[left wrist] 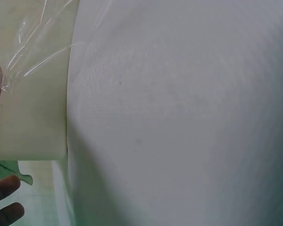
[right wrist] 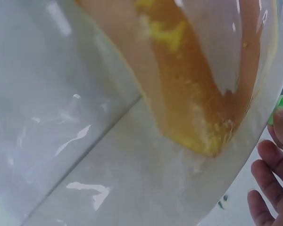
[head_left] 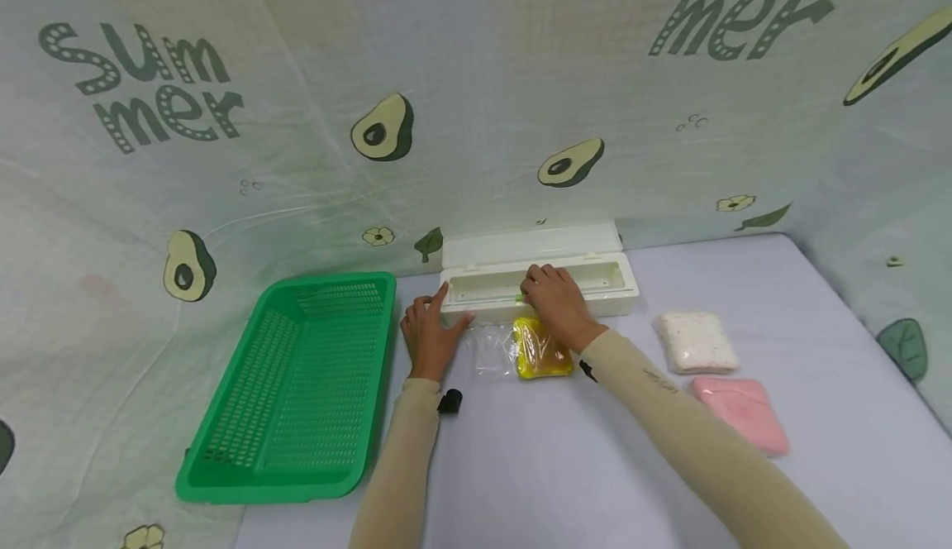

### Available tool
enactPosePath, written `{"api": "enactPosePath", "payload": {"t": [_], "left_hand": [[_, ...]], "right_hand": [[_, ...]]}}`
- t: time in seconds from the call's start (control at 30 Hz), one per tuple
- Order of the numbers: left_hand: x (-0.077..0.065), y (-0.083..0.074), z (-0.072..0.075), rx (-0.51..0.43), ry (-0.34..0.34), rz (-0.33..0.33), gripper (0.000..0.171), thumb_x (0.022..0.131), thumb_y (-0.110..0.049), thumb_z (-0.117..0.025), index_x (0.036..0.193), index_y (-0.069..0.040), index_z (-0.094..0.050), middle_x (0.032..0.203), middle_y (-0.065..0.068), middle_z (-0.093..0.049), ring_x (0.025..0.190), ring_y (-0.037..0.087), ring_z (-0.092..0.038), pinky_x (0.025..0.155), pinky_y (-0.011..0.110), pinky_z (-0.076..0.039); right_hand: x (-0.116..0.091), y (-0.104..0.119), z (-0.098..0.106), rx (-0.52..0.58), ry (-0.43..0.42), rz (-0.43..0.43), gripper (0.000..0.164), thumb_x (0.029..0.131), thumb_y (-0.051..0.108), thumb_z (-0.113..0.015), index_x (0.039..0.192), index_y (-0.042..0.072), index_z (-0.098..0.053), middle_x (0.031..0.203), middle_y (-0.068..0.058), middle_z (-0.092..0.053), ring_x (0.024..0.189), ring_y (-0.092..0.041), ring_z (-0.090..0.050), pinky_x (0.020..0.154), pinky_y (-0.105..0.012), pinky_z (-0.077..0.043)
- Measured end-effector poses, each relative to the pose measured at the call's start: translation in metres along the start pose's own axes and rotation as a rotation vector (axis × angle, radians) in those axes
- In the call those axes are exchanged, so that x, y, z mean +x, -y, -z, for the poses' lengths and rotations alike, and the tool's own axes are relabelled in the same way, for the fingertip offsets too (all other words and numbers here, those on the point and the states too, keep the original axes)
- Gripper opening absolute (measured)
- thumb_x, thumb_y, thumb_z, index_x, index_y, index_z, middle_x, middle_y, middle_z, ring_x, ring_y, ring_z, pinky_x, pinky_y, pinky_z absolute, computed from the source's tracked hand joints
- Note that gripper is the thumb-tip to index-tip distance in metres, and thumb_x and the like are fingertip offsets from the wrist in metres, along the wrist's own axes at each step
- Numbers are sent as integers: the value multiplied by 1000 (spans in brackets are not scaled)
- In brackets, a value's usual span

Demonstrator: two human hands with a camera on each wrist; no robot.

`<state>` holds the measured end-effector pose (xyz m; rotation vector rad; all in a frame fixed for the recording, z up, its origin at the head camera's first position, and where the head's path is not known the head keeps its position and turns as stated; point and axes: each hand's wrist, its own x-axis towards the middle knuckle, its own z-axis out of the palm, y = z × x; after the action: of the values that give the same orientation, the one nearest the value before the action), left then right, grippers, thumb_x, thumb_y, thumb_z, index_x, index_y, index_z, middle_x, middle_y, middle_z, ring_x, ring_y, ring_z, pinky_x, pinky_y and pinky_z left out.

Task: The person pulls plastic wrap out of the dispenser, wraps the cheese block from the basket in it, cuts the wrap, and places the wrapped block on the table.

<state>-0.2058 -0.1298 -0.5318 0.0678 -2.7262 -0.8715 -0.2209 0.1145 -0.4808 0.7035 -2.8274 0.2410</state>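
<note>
A long white box (head_left: pixel 487 311) with its lid (head_left: pixel 531 243) raised stands at the back of the table. My left hand (head_left: pixel 433 338) is at its left end; the thumb presses clear plastic film (head_left: pixel 492 350) against the front wall, the other fingers spread around the corner. With my right hand (head_left: pixel 554 301) I pinch a small green tab (right wrist: pixel 277 110) at the box's front rim. Below that hand lies a yellow-orange packet (head_left: pixel 541 349), under or inside the clear plastic; which one, I cannot tell. The left wrist view catches only fingertips of the left hand.
To the left stands a green perforated basket (head_left: pixel 297 384). At the right lie a white wrapped block (head_left: pixel 697 342) and a pink wrapped block (head_left: pixel 744 412), the pink one partly beside my right sleeve. A patterned cloth (head_left: pixel 476 102) hangs right behind the box.
</note>
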Motion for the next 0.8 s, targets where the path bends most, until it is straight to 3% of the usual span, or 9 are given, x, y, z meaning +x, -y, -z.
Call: {"api": "enactPosePath", "payload": {"t": [0.4, 0.8], "left_hand": [[-1, 0, 2, -20, -7, -7, 82, 86, -47, -86, 156, -19, -55, 131, 22, -55, 125, 43, -46, 108, 59, -32], [1, 2, 1, -30, 4, -1, 83, 86, -46, -86, 158, -20, -53, 131, 22, -54, 125, 42, -46, 109, 59, -31]], "right_hand": [[-10, -14, 6, -29, -42, 31, 17, 101, 20, -72, 113, 7, -74, 117, -6, -63, 112, -27, -59, 104, -45, -47], [-13, -22, 5, -81, -23, 28, 19, 100, 16, -74, 116, 6, -75, 123, -8, -62, 116, -30, -59, 104, -45, -49]]}}
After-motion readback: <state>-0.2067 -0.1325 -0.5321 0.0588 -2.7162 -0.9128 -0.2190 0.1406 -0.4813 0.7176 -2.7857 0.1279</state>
